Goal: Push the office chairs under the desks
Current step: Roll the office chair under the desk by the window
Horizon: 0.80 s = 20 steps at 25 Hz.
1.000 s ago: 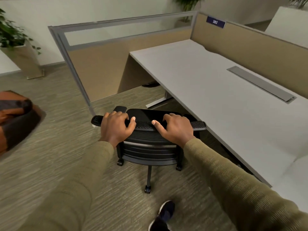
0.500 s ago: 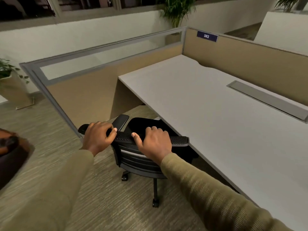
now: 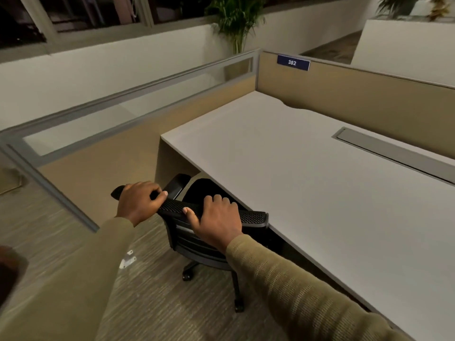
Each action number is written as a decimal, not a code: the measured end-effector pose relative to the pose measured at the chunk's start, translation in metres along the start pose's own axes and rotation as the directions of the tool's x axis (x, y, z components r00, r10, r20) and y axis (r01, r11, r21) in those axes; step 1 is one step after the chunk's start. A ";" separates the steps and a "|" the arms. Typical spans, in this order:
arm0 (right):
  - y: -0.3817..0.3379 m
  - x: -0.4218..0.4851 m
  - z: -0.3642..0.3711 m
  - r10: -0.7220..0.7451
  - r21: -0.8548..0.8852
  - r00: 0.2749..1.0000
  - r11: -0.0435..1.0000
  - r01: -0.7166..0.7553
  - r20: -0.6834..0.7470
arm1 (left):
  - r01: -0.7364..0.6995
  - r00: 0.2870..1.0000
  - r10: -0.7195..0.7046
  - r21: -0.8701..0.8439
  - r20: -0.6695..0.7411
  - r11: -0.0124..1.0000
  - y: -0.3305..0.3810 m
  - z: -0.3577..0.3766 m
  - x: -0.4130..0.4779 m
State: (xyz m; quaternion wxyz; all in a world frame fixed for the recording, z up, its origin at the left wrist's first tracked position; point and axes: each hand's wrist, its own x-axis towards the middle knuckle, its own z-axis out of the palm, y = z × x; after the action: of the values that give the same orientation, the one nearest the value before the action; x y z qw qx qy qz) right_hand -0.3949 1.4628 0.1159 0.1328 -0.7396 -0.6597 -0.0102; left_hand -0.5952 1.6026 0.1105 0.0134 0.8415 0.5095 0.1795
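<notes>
A black mesh office chair [image 3: 253, 216] stands at the front edge of a long pale grey desk [image 3: 307, 173]. Its seat and one armrest [image 3: 176, 187] reach under the desktop near the desk's left end panel. My left hand [image 3: 138, 201] grips the left end of the backrest's top rail. My right hand [image 3: 216, 220] is closed over the rail's middle. The chair's wheeled base [image 3: 236, 306] shows below on the carpet; the rest of the seat is hidden by the desk.
Tan partition panels with a glass strip [image 3: 128, 119] wall the desk on the left and back, bearing a blue "382" sign [image 3: 293, 62]. A grey cable tray [image 3: 394, 151] is set into the desktop. Potted palm [image 3: 236, 23] behind. A small white bracket [image 3: 128, 260] lies on the carpet.
The chair has rolled forward toward the desk, its seat going under the desktop. Both hands kept their grip on the backrest and my view has moved closer to the partition.
</notes>
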 end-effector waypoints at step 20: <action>-0.049 0.036 0.020 0.320 -0.057 0.947 0.946 -0.320 -0.007 | -0.267 0.962 0.270 -0.056 0.037 0.962 -0.067 0.020 0.065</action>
State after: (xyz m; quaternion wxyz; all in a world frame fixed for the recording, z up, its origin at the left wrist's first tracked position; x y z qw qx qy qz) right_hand -0.4409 1.5068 0.1122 0.1107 -0.8403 -0.5306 -0.0068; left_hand -0.6186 1.6940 0.0971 0.0215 0.9060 0.3855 0.1736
